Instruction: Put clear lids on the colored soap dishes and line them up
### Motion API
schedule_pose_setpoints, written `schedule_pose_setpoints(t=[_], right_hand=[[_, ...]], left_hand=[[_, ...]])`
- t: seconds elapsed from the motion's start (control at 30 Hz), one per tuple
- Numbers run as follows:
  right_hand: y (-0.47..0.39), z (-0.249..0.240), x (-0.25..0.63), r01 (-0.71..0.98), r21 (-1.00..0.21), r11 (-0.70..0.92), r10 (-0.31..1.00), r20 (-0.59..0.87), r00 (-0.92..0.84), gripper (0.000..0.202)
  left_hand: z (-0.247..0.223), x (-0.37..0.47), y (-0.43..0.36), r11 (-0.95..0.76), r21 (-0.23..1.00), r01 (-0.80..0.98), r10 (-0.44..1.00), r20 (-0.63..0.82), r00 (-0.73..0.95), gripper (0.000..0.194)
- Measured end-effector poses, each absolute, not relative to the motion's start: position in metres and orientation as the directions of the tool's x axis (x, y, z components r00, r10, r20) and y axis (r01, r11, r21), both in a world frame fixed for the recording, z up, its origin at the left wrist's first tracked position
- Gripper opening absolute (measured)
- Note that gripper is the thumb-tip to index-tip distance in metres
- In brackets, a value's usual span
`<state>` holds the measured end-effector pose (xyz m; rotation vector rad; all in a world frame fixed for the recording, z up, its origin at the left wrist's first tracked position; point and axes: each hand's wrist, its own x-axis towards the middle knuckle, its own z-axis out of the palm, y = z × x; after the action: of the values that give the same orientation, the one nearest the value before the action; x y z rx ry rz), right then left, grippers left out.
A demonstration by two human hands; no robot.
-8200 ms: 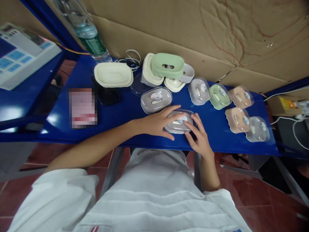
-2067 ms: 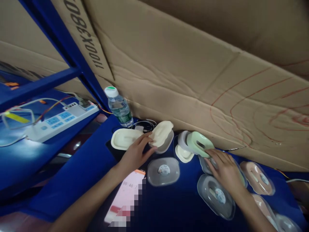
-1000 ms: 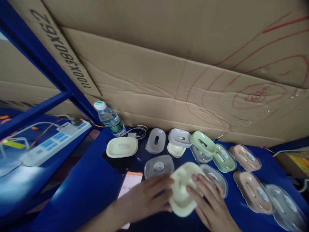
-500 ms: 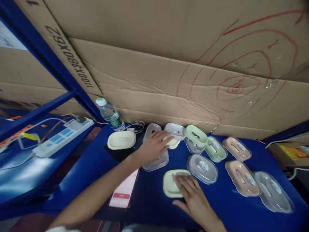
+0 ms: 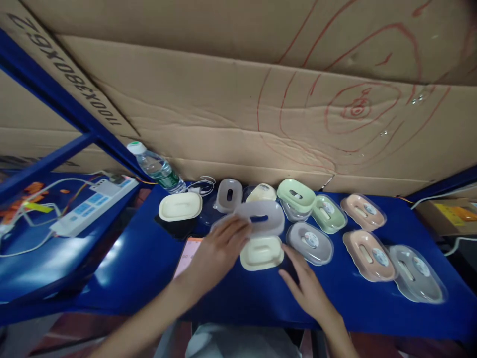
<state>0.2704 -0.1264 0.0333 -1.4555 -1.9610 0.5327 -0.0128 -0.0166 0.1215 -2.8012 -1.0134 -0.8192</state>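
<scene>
Two hands worked: left hand [image 5: 218, 251] gripped a grey slotted tray [image 5: 261, 219] over the cream soap dish [image 5: 261, 252]; right hand [image 5: 305, 286] lay beside, fingers spread.

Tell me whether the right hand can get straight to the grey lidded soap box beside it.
Probably yes: the right hand lies open on the blue table, and the grey lidded soap box sits just beyond its fingertips with nothing between them.

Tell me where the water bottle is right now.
The water bottle stands at the shelf's back left corner in the head view, against the cardboard, just behind the cream tray.
</scene>
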Motion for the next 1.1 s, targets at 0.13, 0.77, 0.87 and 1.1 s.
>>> schedule_pose_setpoints(t=[0.13, 0.77, 0.87, 1.1], right_hand=[[-0.128, 0.031, 0.289, 0.654, -0.729, 0.203, 0.977, 0.197, -0.084, 0.054], [-0.107, 0.049, 0.276, 0.778, -0.396, 0.488, 0.869, 0.137, -0.475, 0.046], [-0.109, 0.050, 0.275, 0.774, -0.365, 0.517, 0.853, 0.139, -0.504, 0.044], [-0.049, 0.090, 0.265, 0.875, -0.213, 0.435, 0.899, 0.152, -0.410, 0.055]], left_hand=[[0.090, -0.008, -0.096, -0.729, 0.273, 0.628, 0.666, 0.494, 0.559, 0.034], [0.047, -0.017, -0.094, -0.710, 0.351, 0.610, 0.703, 0.320, 0.635, 0.039], [0.047, -0.019, -0.094, -0.704, 0.386, 0.597, 0.709, 0.326, 0.626, 0.034], [0.056, -0.015, -0.078, -0.703, 0.451, 0.550, 0.694, 0.266, 0.669, 0.031]])
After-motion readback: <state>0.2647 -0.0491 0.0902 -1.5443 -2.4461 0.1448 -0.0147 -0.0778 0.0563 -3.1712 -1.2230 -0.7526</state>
